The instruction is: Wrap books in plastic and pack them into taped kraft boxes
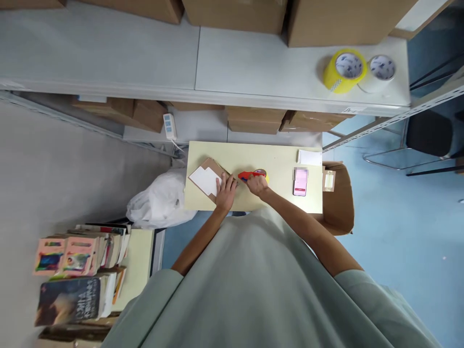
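A flat cardboard parcel (212, 165) with a white label (205, 180) on its top lies aslant at the left of a pale yellow table (279, 159). My left hand (225, 192) rests on the parcel's right part, fingers spread and stretched out over it. Just right of the parcel, my right hand (256, 184) is closed around a red tape dispenser (246, 175) carrying a roll of yellow tape (267, 178). The dispenser's front end points left, close to the parcel's edge. Whether tape runs between the two is too small to tell.
A phone (300, 182) and white paper slips (310, 157) lie at the table's right. An opened carton (339, 198) stands beyond. Left are a white plastic bag (159, 200) and stacked books (78, 256). Ahead, a grey shelf (253, 63) holds boxes and tape rolls (342, 72).
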Tool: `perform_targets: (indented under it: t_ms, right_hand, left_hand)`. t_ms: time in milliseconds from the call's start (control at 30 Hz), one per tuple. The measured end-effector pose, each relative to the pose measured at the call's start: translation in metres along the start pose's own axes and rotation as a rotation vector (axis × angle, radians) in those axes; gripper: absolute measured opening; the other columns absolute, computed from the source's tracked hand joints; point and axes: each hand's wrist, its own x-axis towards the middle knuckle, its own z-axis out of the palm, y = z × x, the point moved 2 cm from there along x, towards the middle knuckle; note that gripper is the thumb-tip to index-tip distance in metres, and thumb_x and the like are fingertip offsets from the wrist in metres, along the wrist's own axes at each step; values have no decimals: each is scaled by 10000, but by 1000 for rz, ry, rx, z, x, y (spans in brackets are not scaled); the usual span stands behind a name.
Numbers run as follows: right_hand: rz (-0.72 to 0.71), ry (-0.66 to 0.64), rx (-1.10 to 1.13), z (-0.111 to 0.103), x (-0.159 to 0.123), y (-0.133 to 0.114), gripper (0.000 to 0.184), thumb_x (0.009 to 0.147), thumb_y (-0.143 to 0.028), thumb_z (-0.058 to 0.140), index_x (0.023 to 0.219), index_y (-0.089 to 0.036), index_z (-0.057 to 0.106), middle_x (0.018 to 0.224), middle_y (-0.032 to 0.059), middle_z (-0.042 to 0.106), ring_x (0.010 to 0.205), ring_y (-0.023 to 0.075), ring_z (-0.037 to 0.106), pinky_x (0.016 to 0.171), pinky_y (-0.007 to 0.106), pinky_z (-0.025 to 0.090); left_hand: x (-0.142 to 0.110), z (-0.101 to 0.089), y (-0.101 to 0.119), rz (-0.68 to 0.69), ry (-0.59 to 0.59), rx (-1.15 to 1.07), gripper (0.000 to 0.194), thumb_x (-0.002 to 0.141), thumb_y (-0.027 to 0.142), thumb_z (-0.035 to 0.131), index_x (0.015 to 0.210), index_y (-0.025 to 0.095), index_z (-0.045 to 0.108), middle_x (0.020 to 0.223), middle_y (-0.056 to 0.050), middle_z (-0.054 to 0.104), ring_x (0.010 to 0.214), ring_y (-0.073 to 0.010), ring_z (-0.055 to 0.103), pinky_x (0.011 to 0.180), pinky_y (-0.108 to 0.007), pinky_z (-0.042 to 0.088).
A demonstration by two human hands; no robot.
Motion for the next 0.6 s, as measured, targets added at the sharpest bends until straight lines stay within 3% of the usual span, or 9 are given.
perform_targets:
  t_ms: [133, 367, 500, 600]
  right_hand:
    - [68, 17, -91, -10, -1, 1, 410, 1052, -49, 467, 1348, -106, 745, 1380, 271, 749, 1236, 324, 758, 952, 435, 575]
    - [179, 24, -135, -31, 37, -32, 311, 1080, -104, 502, 1262, -66, 752, 1284, 272, 779, 1174, 317, 775, 858, 386, 568]
    - [206, 82, -120, -39, 18, -33, 381, 1157, -271, 432, 1288, -83, 737, 1330, 299, 756, 1137, 320, 785, 857, 394, 566]
    - [275, 197, -35, -50, -11, -32, 567, 1187, -458, 360, 1370, -19, 669, 1173, 297, 788, 1074, 340, 794, 866, 393, 564]
  left_hand:
    - [-1, -1, 2, 30, 6, -7, 559, 1067, 136, 377, 1531, 267, 659, 1782, -106, 457, 1763, -315, 69, 1413, -703, 17]
    - [-10, -4, 1, 132, -10, -15, 449, 1069, 175, 442, 1441, 222, 689, 1751, -138, 498, 1748, -361, 175, 1416, -698, 101]
    - [-9, -13, -1, 142, 49, -99, 532, 1035, 334, 605, 1537, 159, 591, 1685, -204, 555, 1708, -441, 284, 1383, -734, 197]
    - [-1, -38, 4, 143, 198, -222, 578, 1044, 368, 610, 1578, 162, 533, 1578, -218, 632, 1605, -400, 473, 1327, -646, 380]
